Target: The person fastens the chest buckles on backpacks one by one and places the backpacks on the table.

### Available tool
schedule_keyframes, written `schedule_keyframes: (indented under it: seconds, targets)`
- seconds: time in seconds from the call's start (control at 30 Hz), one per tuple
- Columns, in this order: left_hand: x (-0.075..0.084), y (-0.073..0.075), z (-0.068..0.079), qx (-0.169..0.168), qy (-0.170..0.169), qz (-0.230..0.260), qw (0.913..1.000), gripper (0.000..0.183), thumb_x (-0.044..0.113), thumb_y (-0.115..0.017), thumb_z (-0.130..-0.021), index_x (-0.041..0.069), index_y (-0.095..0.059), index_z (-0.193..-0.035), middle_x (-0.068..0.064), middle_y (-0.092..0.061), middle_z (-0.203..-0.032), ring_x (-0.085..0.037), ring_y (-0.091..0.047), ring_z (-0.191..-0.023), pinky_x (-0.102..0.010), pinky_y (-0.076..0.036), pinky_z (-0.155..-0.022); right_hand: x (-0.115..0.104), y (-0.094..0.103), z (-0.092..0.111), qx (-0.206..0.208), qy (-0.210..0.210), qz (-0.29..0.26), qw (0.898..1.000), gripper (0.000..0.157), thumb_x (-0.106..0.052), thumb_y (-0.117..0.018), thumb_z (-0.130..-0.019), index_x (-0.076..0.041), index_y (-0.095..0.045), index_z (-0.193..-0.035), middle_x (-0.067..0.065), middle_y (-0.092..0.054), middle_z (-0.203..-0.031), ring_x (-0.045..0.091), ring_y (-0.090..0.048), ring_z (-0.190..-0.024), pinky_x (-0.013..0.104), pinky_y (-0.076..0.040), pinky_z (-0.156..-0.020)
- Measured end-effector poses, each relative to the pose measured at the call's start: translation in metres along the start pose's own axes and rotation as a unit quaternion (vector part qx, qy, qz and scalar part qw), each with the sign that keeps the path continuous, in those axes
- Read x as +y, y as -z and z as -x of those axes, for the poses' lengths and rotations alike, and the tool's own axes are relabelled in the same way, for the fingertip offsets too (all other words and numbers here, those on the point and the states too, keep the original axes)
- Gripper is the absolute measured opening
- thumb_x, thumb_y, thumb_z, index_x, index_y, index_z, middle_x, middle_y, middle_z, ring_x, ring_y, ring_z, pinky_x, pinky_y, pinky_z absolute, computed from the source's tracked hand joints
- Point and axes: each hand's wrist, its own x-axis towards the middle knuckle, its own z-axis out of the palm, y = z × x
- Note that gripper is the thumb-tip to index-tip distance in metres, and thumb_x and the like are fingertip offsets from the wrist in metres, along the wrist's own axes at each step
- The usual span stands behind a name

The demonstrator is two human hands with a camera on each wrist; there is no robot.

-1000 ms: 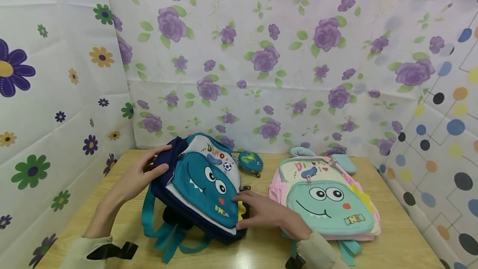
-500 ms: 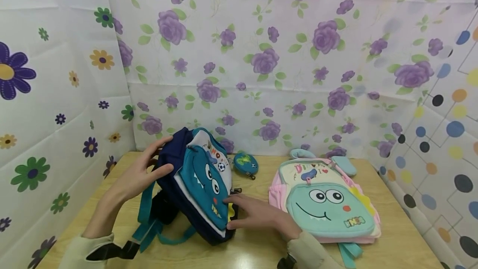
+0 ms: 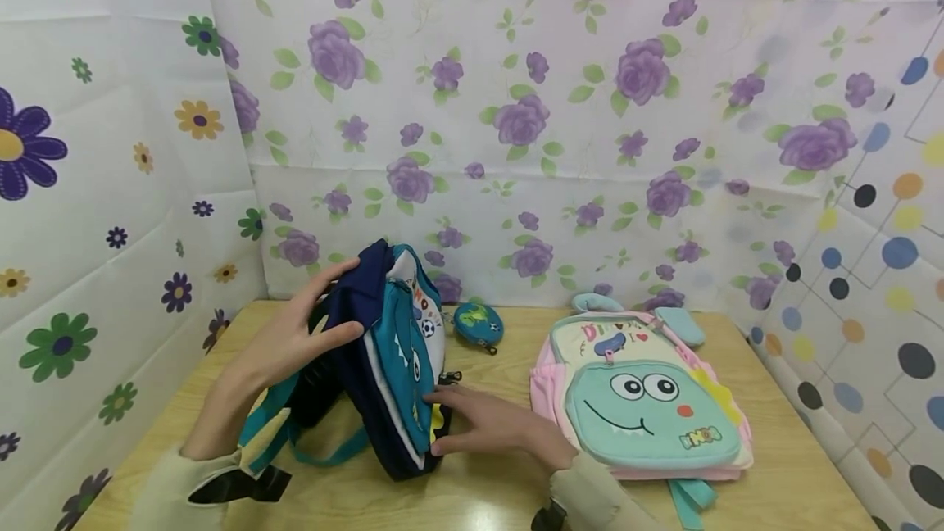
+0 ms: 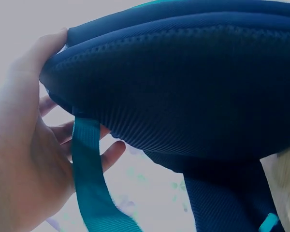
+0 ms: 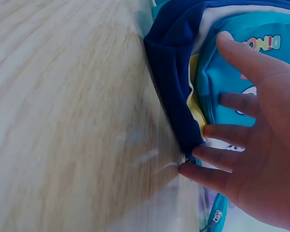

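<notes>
A navy and teal backpack [image 3: 398, 359] with a cartoon dinosaur face is tilted up on its edge at the left of the table in the head view. My left hand [image 3: 291, 342] holds its left side, thumb along the edge and fingers behind; in the left wrist view the teal strap [image 4: 87, 164] hangs across those fingers. With fingers spread and nearly straight, my right hand [image 3: 497, 426] touches the lower right side, near the yellow spikes [image 5: 197, 108]. A round teal pouch [image 3: 478, 324] with a zipper lies just behind the backpack.
A pink and mint backpack [image 3: 652, 408] lies face up on the right of the wooden table [image 3: 509, 490]. Flower-patterned cloth [image 3: 472, 211] hangs behind the table, with patterned cloth on both sides too.
The navy backpack has turned and tilted up, its face now pointing more to the right. My left hand rose slightly and moved right with it; my right hand shifted left.
</notes>
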Motion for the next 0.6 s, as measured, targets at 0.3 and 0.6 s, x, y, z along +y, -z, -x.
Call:
schedule_keyframes:
  seconds: [0.3,0.6]
  targets:
    - [0.008,-0.006,-0.01,0.0,-0.019,-0.029,0.9994,0.075,0.038,-0.068,-0.093,0.048,-0.024,-0.153,-0.002,-0.025,-0.163,-0.037,-0.028,-0.147,-0.072,-0.032,-0.105,-0.007,-0.009,-0.014,-0.012,0.007,-0.027,1.0,0.072,-0.066,-0.053,-0.092,-0.04,-0.029,-0.154,-0.002,-0.027,-0.164,0.021,-0.03,-0.149,0.046,-0.033,-0.117]
    - [0.021,-0.009,-0.016,0.001,-0.058,-0.078,0.9952,0.076,0.041,-0.073,-0.089,0.042,-0.031,-0.152,-0.002,-0.035,-0.156,-0.031,-0.04,-0.139,-0.063,-0.04,-0.103,-0.012,-0.012,-0.022,-0.016,0.043,-0.039,0.998,0.07,-0.055,-0.055,-0.097,-0.025,-0.031,-0.156,-0.001,-0.028,-0.163,0.018,-0.029,-0.149,0.039,-0.032,-0.118]
